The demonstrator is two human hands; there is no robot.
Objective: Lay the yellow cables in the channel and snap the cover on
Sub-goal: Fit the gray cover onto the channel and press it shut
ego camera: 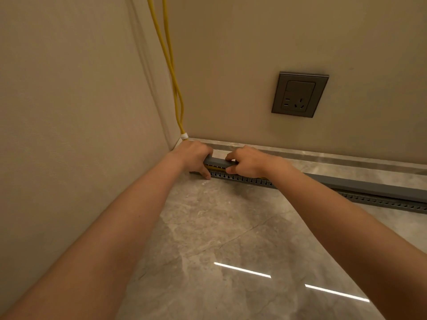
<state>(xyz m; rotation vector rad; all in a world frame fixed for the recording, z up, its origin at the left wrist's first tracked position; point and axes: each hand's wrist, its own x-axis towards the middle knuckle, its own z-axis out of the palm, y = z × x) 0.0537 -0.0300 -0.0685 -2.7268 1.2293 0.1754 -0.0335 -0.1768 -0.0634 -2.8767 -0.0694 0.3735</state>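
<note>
Low in a beige corner, marble floor (208,227), wall socket (300,94), both hands' grip closed on grey cover (217,161).

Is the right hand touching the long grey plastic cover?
Touching. The head view shows the right hand with fingers curled over the long grey plastic cover, gripping its edge.

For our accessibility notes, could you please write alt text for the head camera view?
Both hands, left hand and right hand, press a grey cover onto a floor channel holding yellow cables in a room corner, below a wall socket.
</note>
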